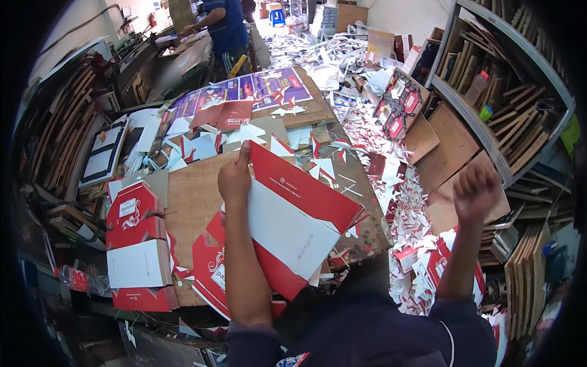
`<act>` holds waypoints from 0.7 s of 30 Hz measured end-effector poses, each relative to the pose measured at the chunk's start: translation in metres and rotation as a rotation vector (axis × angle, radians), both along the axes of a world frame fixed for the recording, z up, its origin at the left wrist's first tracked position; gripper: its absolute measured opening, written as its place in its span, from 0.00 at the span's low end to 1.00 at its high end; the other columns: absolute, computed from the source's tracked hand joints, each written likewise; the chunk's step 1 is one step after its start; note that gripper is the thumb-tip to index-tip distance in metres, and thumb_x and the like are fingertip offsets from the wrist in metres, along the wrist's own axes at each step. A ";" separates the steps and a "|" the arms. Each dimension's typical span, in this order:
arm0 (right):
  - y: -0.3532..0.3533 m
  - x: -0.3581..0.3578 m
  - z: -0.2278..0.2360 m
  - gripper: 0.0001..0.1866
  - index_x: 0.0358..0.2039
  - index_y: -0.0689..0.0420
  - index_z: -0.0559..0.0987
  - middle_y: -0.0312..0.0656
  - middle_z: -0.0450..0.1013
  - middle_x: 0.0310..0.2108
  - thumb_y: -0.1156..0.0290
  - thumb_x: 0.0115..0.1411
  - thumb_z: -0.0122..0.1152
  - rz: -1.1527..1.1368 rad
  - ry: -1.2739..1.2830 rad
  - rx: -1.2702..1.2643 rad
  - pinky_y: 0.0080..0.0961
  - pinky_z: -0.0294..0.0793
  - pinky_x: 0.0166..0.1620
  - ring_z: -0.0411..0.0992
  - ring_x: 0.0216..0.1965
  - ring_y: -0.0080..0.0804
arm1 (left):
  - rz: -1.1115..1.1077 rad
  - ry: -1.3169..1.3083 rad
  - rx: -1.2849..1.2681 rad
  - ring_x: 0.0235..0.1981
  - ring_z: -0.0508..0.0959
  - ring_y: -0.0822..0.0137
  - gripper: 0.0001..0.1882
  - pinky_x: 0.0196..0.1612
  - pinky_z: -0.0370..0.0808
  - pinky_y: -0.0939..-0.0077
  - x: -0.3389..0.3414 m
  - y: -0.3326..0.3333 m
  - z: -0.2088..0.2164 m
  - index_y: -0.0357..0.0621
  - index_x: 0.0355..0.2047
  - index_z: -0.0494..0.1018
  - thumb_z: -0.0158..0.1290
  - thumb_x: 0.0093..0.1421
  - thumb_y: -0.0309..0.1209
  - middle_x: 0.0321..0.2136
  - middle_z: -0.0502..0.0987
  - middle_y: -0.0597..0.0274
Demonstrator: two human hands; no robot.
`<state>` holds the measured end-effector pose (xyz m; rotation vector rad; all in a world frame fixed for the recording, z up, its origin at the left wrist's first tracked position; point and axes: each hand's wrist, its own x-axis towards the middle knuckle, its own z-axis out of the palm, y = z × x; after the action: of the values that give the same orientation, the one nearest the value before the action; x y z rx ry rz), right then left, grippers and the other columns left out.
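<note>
My left hand (pixel 235 177) grips the upper left edge of a stack of red and white printed card sheets (pixel 293 226), thumb pointing up. The stack tilts over the near part of the wooden table, its right edges slightly fanned. Off to the right, away from the table, my right hand (pixel 477 191) is raised with fingers curled, slightly blurred; nothing shows in it. On the table's left side lies a neat pile of die-cut red and white cards (pixel 139 263). More red printed cards (pixel 211 269) lie partly hidden beneath my left forearm.
Paper offcuts (pixel 397 244) cover the floor to the right. A metal shelf (pixel 471 104) holds wooden boards, with a die-cutting form (pixel 400 104) leaning near it. Purple printed sheets (pixel 244 92) lie at the table's far end. A person in blue (pixel 226 30) stands beyond it.
</note>
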<state>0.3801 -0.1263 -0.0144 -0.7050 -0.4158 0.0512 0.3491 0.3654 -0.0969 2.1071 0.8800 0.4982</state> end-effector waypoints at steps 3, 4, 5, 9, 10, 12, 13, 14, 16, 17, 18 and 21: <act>-0.034 0.092 -0.054 0.19 0.50 0.62 0.67 0.43 0.69 0.38 0.59 0.69 0.50 -0.695 -0.282 -1.196 0.25 0.70 0.37 0.68 0.33 0.27 | -0.026 -0.105 -0.006 0.32 0.80 0.45 0.46 0.39 0.73 0.55 0.002 0.002 -0.003 0.37 0.28 0.83 0.43 0.60 0.73 0.25 0.81 0.42; -0.013 0.086 -0.061 0.25 0.58 0.61 0.60 0.47 0.64 0.49 0.58 0.70 0.51 -0.651 -0.314 -1.321 0.26 0.68 0.46 0.67 0.43 0.29 | -0.014 -0.162 -0.006 0.32 0.80 0.45 0.45 0.39 0.73 0.56 -0.004 0.008 -0.001 0.38 0.29 0.84 0.43 0.60 0.74 0.26 0.81 0.43; 0.008 0.079 -0.064 0.32 0.66 0.59 0.52 0.51 0.60 0.60 0.58 0.71 0.51 -0.620 -0.348 -1.454 0.26 0.66 0.56 0.66 0.53 0.30 | -0.017 -0.110 -0.025 0.34 0.81 0.45 0.45 0.41 0.74 0.56 -0.002 0.007 0.002 0.40 0.31 0.85 0.42 0.60 0.74 0.27 0.81 0.43; 0.126 -0.039 -0.054 0.26 0.62 0.60 0.62 0.45 0.69 0.52 0.62 0.70 0.56 0.077 -0.054 -1.045 0.27 0.72 0.53 0.72 0.49 0.28 | 0.018 -0.047 0.069 0.35 0.81 0.45 0.44 0.41 0.74 0.54 -0.005 0.010 0.006 0.41 0.31 0.85 0.41 0.61 0.73 0.28 0.81 0.43; 0.148 -0.070 -0.057 0.25 0.62 0.60 0.65 0.44 0.72 0.50 0.63 0.70 0.57 0.213 0.024 -0.962 0.28 0.74 0.52 0.73 0.48 0.27 | 0.019 -0.050 0.073 0.35 0.81 0.45 0.45 0.41 0.74 0.54 -0.005 0.010 0.006 0.41 0.30 0.85 0.41 0.61 0.73 0.28 0.82 0.43; 0.177 -0.111 -0.076 0.22 0.60 0.60 0.70 0.40 0.77 0.47 0.65 0.69 0.59 0.376 0.186 -0.773 0.28 0.77 0.50 0.76 0.46 0.26 | 0.021 -0.062 0.088 0.35 0.81 0.45 0.45 0.41 0.74 0.53 -0.006 0.008 0.008 0.40 0.30 0.84 0.41 0.61 0.73 0.29 0.82 0.42; 0.187 -0.122 -0.094 0.20 0.58 0.61 0.72 0.41 0.77 0.47 0.65 0.70 0.58 0.420 0.235 -0.639 0.28 0.77 0.50 0.76 0.47 0.25 | 0.025 -0.129 0.137 0.35 0.81 0.45 0.46 0.40 0.74 0.53 -0.002 0.002 0.008 0.40 0.28 0.84 0.39 0.60 0.75 0.28 0.81 0.41; 0.193 -0.128 -0.097 0.20 0.57 0.62 0.73 0.41 0.78 0.46 0.64 0.70 0.58 0.404 0.209 -0.661 0.28 0.77 0.49 0.76 0.46 0.25 | 0.049 -0.105 0.171 0.34 0.81 0.44 0.47 0.40 0.74 0.53 -0.007 0.004 0.014 0.40 0.27 0.84 0.39 0.60 0.75 0.28 0.81 0.41; 0.201 -0.132 -0.094 0.19 0.54 0.63 0.75 0.42 0.78 0.44 0.63 0.70 0.58 0.359 0.158 -0.728 0.28 0.77 0.49 0.77 0.44 0.25 | 0.094 -0.062 0.208 0.34 0.81 0.44 0.47 0.40 0.74 0.53 -0.016 0.006 0.028 0.40 0.26 0.83 0.39 0.59 0.76 0.27 0.81 0.42; 0.204 -0.129 -0.086 0.18 0.52 0.64 0.77 0.42 0.79 0.43 0.63 0.70 0.58 0.255 0.021 -0.709 0.26 0.78 0.45 0.77 0.41 0.25 | 0.102 -0.072 0.183 0.35 0.81 0.43 0.50 0.40 0.74 0.52 -0.020 0.009 0.039 0.36 0.25 0.82 0.37 0.58 0.77 0.27 0.81 0.40; 0.209 -0.120 -0.077 0.19 0.52 0.64 0.77 0.42 0.80 0.42 0.62 0.70 0.58 0.217 -0.037 -0.706 0.26 0.78 0.44 0.77 0.40 0.25 | 0.131 -0.105 0.179 0.35 0.81 0.44 0.51 0.40 0.74 0.53 -0.025 0.017 0.052 0.34 0.24 0.82 0.37 0.59 0.77 0.27 0.81 0.40; 0.224 -0.084 -0.033 0.21 0.51 0.65 0.77 0.43 0.80 0.40 0.59 0.68 0.61 0.140 -0.202 -0.785 0.26 0.78 0.41 0.77 0.38 0.24 | 0.172 -0.413 0.022 0.32 0.80 0.53 0.50 0.38 0.73 0.57 -0.050 0.044 0.084 0.31 0.29 0.80 0.38 0.62 0.74 0.27 0.81 0.47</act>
<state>0.2959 0.0974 -0.0472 -1.4600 -0.6467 0.2885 0.2987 0.4095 -0.0128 1.8580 0.8149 0.9949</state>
